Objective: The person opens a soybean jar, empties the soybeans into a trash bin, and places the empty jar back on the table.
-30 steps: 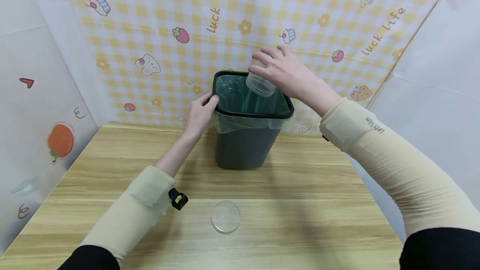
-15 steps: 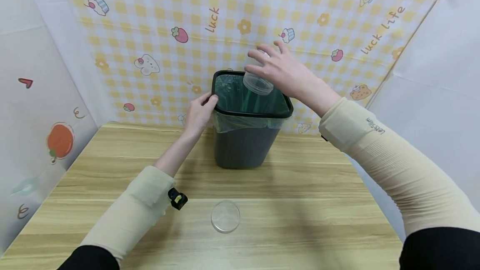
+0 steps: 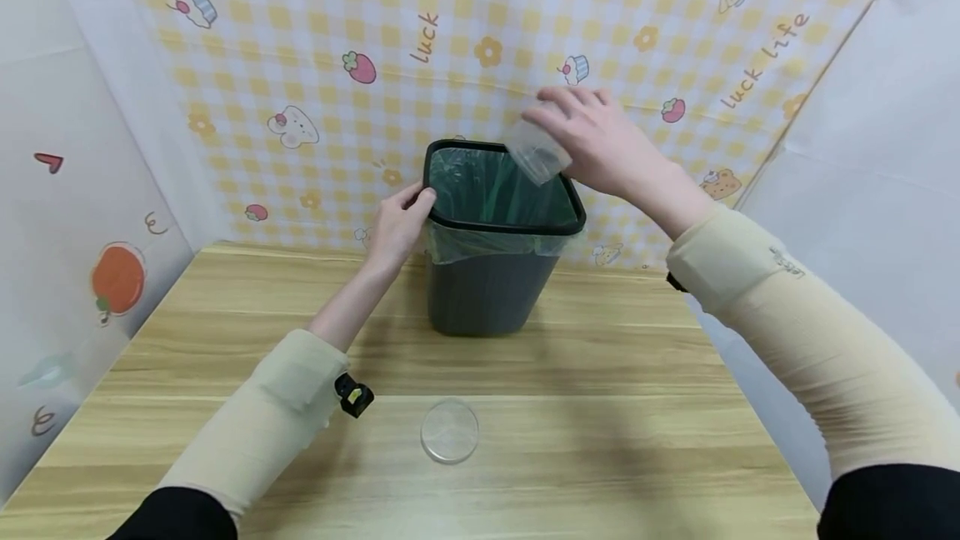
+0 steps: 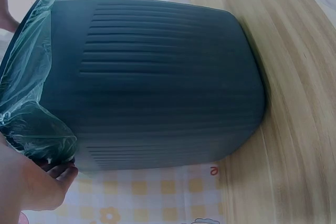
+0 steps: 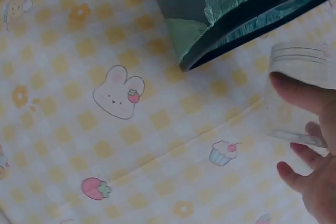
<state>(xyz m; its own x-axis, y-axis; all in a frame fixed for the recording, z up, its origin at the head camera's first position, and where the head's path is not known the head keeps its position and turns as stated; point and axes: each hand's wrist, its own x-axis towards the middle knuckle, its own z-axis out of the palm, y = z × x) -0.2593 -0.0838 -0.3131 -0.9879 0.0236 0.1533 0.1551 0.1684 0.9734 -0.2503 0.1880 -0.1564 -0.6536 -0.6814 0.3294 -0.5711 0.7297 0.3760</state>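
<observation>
A clear plastic jar (image 3: 537, 155) hangs tilted, mouth downward, over the bin's right rear rim. My right hand (image 3: 596, 136) grips it; in the right wrist view the thumb lies along the side of the see-through jar (image 5: 294, 106), and nothing shows inside. The dark grey trash bin (image 3: 480, 290) stands upright at the back of the table, lined with a thin green bag (image 3: 468, 186) folded out over its black rim. My left hand (image 3: 400, 223) holds the bin's left rim, thumb on top. In the left wrist view that hand (image 4: 39, 184) pinches the rim and bag.
A round clear lid (image 3: 449, 432) lies flat on the wood-grain table (image 3: 600, 440), nearer to me than the bin. Behind the bin hangs a yellow checked cloth (image 3: 337, 115) with cartoon prints. White sheets (image 3: 862, 190) close off both sides.
My right hand has drawn back to the right with the jar, which is now less over the middle of the bin and tilted differently. The left hand stays on the rim.
</observation>
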